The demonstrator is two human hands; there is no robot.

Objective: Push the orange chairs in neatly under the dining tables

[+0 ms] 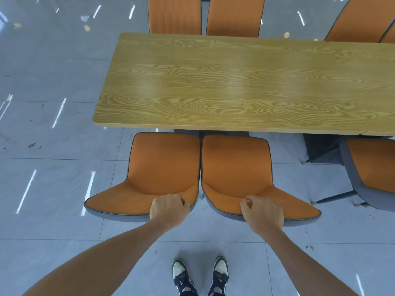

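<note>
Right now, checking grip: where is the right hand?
In the head view, the right hand grips the backrest top of the right near chair, beside the left near chair.

Wood-grain table top [235,82], faintly shiny; matt orange upholstered chairs [164,167]; glossy grey floor tiles [53,71].

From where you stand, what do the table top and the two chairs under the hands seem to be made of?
Table top: wood or wood-look laminate, with bold swirling grain and a soft sheen; which one, I cannot tell.
Left chair and right chair: matte orange covering, probably fabric or faux leather, with dark piping at the edge and a grey outer shell.
Left hand and right hand grip the backrests.
</note>
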